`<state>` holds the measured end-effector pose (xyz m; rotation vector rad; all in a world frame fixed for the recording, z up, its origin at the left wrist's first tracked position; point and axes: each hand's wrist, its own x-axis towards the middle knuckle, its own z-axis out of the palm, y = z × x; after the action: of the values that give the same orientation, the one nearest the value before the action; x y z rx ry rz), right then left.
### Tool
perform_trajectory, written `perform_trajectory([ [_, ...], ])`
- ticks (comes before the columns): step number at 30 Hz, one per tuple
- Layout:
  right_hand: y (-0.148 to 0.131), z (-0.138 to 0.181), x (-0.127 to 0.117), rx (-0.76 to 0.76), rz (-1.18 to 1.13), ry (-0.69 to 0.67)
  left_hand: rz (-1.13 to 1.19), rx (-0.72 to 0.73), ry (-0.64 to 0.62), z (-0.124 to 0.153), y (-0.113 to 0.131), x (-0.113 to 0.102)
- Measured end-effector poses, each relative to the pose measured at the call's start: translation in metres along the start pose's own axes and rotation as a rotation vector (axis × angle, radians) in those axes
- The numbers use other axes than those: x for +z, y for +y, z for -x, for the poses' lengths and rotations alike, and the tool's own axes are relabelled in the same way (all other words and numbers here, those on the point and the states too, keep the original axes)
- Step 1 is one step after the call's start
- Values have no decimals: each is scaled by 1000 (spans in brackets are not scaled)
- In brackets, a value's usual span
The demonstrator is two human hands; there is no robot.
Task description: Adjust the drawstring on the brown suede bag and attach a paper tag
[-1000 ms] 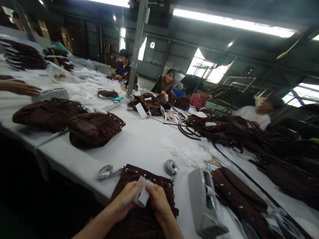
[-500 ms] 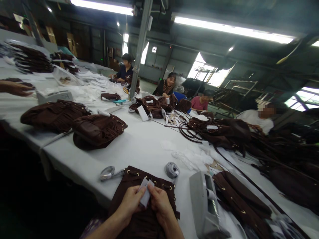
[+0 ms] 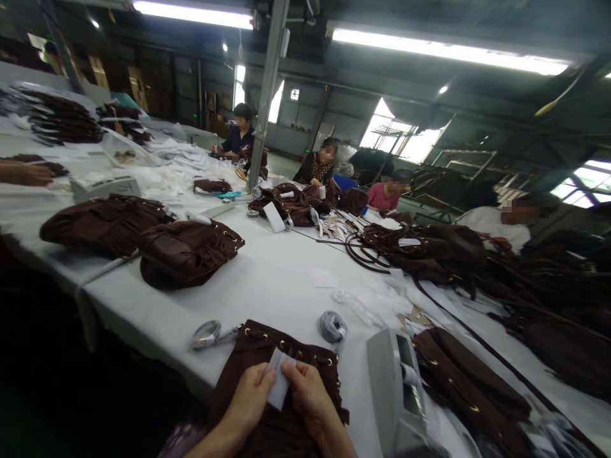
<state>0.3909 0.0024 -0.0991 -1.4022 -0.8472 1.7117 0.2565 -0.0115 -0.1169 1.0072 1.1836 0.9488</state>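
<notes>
A small whitish-grey folded piece (image 3: pixel 277 389), paper or thin wrap, is pinched between both hands. My left hand (image 3: pixel 252 391) grips its left side with the thumb on top. On its right side, my right hand (image 3: pixel 305 388) presses with thumb and fingers. Beneath them lies a dark brown bag (image 3: pixel 226 375) with gold eyelets along its top edge, partly covered by my forearms. At the bag's upper left, a wrapped grey strap bundle (image 3: pixel 206 335) rests on the table. Another grey wrapped coil (image 3: pixel 332 326) sits beyond its upper right corner.
A grey tape dispenser (image 3: pixel 389 388) stands right of the bag, beside another brown bag (image 3: pixel 470 375). Two brown bags (image 3: pixel 191 251) (image 3: pixel 102 219) lie at left on the white table (image 3: pixel 277 280). Piled bags (image 3: pixel 429 251) fill the right. Several people sit across; a co-worker's hand (image 3: pixel 28 172) shows at far left.
Both hands still hold the whitish piece over the bag, with their grip shifted slightly and more of the piece showing. The co-worker's hand at far left has moved a little left.
</notes>
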Motion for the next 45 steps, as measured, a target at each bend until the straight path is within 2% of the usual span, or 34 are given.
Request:
perform_trajectory([
  [2, 1, 1, 2, -23, -8, 1, 79, -69, -73, 5, 6, -1],
  [4, 0, 2, 3, -40, -18, -8, 50, -60, -84, 9, 12, -2],
  [9, -1, 6, 6, -64, -20, -24, -106, -5, -39, 13, 12, -4],
  [14, -2, 9, 5, -2, 63, 16, -5, -15, 38, 16, -2, 3],
  [19, -6, 13, 3, 56, 123, 14, -1, 19, 103, 18, -9, 8],
  [29, 4, 1, 14, -43, 197, 136, 101, 79, 171, 23, -3, 6],
  [34, 1, 7, 17, -24, 190, 163, 77, 135, 203, 27, -12, 8],
  [38, -1, 11, 17, 6, 156, 151, -97, 263, 143, 31, -18, 5],
  [45, -2, 11, 9, 75, 64, 114, -419, 510, -121, 28, -15, -7],
])
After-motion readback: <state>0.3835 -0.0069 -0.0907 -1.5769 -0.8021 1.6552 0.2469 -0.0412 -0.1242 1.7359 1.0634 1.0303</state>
